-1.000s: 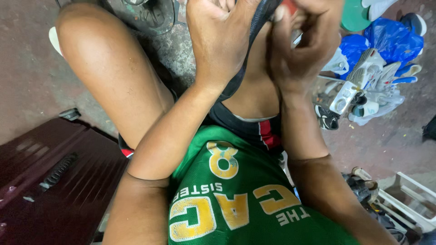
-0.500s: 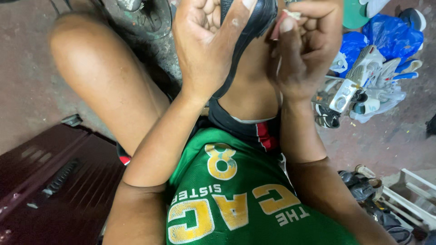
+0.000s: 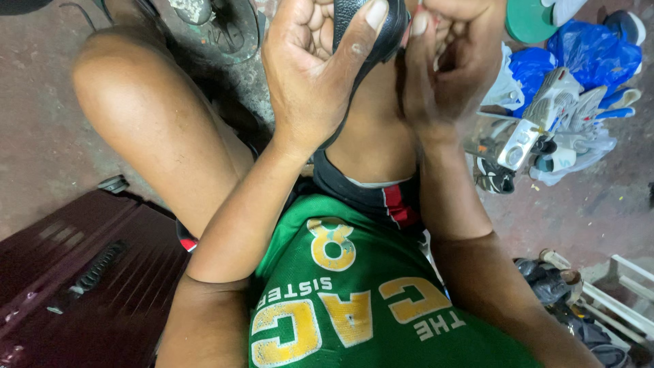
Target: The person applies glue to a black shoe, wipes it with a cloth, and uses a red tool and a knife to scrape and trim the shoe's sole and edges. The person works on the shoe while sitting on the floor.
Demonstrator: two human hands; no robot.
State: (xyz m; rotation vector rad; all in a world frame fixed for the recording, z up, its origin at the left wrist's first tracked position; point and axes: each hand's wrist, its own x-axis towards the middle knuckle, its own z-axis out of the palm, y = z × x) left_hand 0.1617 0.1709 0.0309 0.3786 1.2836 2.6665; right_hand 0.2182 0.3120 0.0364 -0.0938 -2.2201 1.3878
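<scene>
I sit with my knees apart, in a green shirt with yellow lettering. My left hand (image 3: 317,75) grips a black curved piece (image 3: 368,31), perhaps a shoe part or strap, with the thumb pressed over its top edge. My right hand (image 3: 453,65) is curled right beside it, fingertips pinched near the same black piece; something small and reddish shows at its fingertips. I cannot tell what that small thing is. Both hands are raised over my right knee, near the top edge of the view.
A dark red case (image 3: 75,279) lies at the lower left on the concrete floor. A heap of shoes (image 3: 538,136) and blue plastic bags (image 3: 593,51) sits at the upper right. A white crate (image 3: 623,286) with dark items stands at lower right. A round metal stand (image 3: 218,27) is behind my left knee.
Both hands have stayed raised with the black piece. The left thumb has shifted over its top edge, and the view has drawn closer to the hands.
</scene>
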